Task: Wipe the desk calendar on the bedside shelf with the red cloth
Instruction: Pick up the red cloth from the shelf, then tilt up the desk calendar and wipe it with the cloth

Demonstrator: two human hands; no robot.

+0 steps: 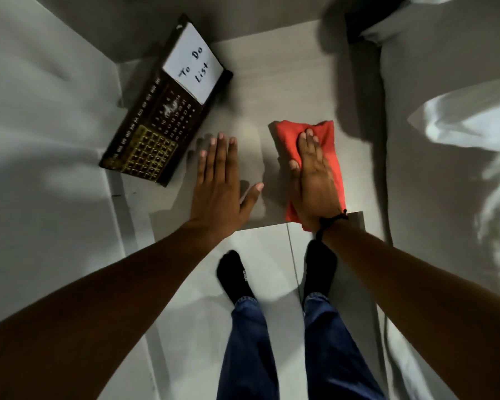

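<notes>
A dark brown desk calendar with gold squares and a white "To Do List" pad leans at the left of the pale bedside shelf. A folded red cloth lies on the shelf's right front part. My right hand rests flat on top of the cloth, fingers straight and together. My left hand lies flat on the bare shelf, fingers spread a little, just right of the calendar's lower corner and not touching it.
White bedding rises at the right of the shelf, and a pale wall or panel stands at the left. Below the shelf's front edge are my feet in black socks on a light floor.
</notes>
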